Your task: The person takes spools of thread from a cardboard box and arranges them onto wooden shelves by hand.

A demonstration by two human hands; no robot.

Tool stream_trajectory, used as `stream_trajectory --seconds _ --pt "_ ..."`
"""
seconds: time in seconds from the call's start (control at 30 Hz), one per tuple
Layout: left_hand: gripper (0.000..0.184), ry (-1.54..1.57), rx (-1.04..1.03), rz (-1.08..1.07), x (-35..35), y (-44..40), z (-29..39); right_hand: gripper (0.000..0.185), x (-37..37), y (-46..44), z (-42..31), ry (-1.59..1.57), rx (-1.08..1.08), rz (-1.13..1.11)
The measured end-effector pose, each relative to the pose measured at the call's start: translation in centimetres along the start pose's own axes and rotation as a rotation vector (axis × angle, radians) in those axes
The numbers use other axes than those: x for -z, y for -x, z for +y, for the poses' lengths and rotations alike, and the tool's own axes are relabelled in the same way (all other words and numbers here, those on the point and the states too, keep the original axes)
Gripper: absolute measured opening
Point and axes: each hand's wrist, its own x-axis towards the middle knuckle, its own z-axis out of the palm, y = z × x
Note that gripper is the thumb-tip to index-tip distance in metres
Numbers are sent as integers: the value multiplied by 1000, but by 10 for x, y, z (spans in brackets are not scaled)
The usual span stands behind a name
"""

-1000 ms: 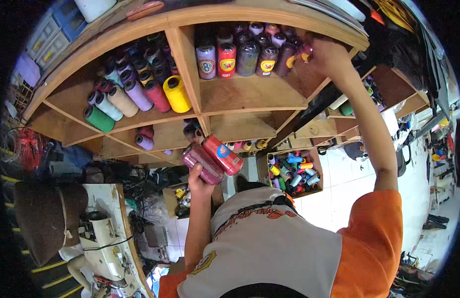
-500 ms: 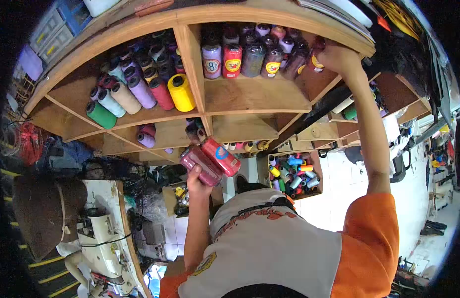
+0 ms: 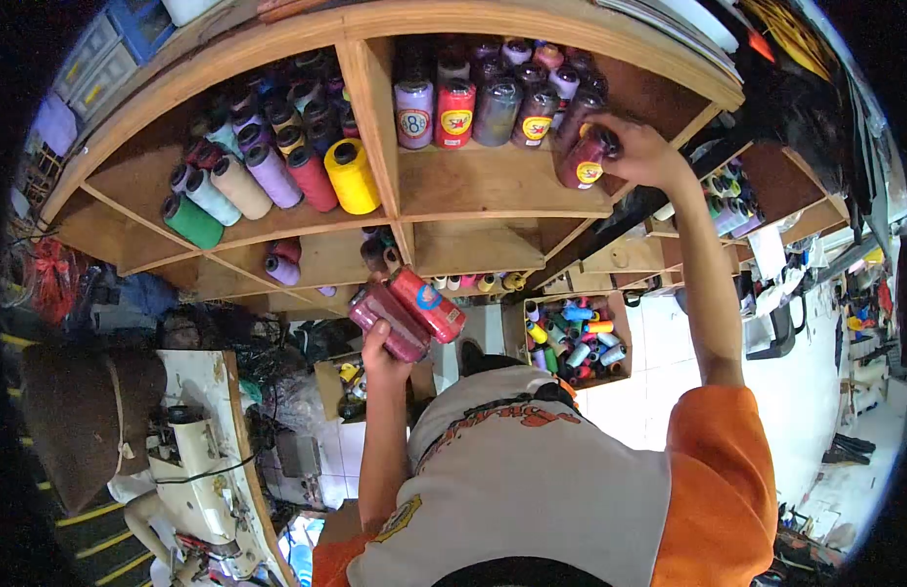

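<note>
My right hand [image 3: 641, 155] grips a dark maroon thread spool [image 3: 583, 164] with a yellow label, tilted at the front right of the upper shelf compartment. Behind and left of it stand a dark spool [image 3: 537, 115], a grey one [image 3: 497, 112], a red one [image 3: 455, 113] and a lilac one [image 3: 414, 114], with more at the back. Below the shelf, my left hand [image 3: 383, 357] is closed around a wrapped maroon spool [image 3: 390, 321]. A red spool [image 3: 427, 304] with a blue label lies against it, side by side.
The left compartment holds several spools, including a yellow one [image 3: 352, 177] and a green one [image 3: 192, 222]. A box of mixed spools [image 3: 629, 338] is on the floor. A sewing machine [image 3: 194, 470] stands at lower left, and a wooden divider [image 3: 367, 127] separates the compartments.
My right hand has moved from the back right of the compartment forward and down, bringing the maroon spool away from the group. My left hand stays nearly in place with its spools.
</note>
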Motion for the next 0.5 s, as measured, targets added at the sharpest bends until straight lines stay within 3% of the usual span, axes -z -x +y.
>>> stream_trajectory --seconds 0.07,0.1,0.2,0.37,0.5 --pt "65 7 -1 6 4 1 2 55 4 0 1 -62 -70 12" --pt "64 8 7 12 10 3 2 55 12 -1 -4 83 6 128" --pt "61 12 -2 23 15 3 1 57 25 -22 4 119 -180 148" --pt "61 6 -4 14 13 4 0 61 10 -59 18 272 -182 -26" --pt "61 41 -22 2 10 3 -1 64 -10 -89 57 88 -145 -41"
